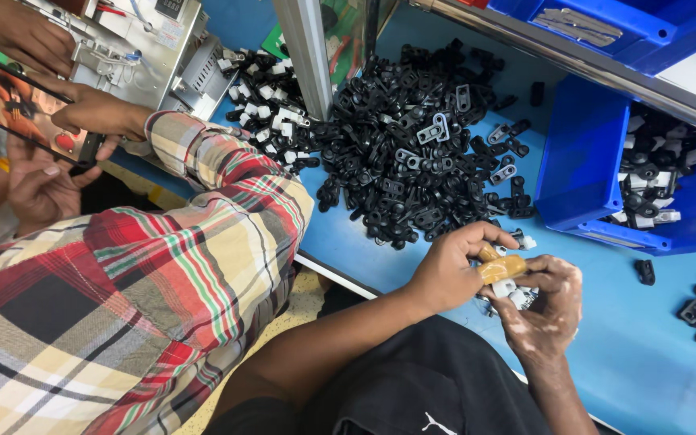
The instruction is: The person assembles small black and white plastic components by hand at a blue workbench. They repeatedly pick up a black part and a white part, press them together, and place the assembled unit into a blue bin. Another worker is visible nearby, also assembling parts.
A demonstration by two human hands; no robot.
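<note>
Both hands met just below the big heap of black plastic clips [420, 145], the landmark on the blue table [630, 354]. Left hand [447, 270] had its grip curled closed around one end of a small tan, smooth, rounded tool [501, 266], thumb on top. Right hand [545, 310] had its grip closed on the tool's other end, and under its fingers sat a small cluster of white and black moulded pieces [513, 296]; exactly how those were pinched could not be told.

The heap itself was a loose sprawl of flat, matte, loop-ended parts, a few grey ones showing among them. Left of the heap lay a smaller pile of black-and-white pieces [271, 105]. Right of the heap stood a glossy blue plastic bin [582, 161] holding more mixed parts. Far left of the heap, a person in a checked woven shirt sleeve [219, 201] held a dark flat phone [22, 105] in both hands.
</note>
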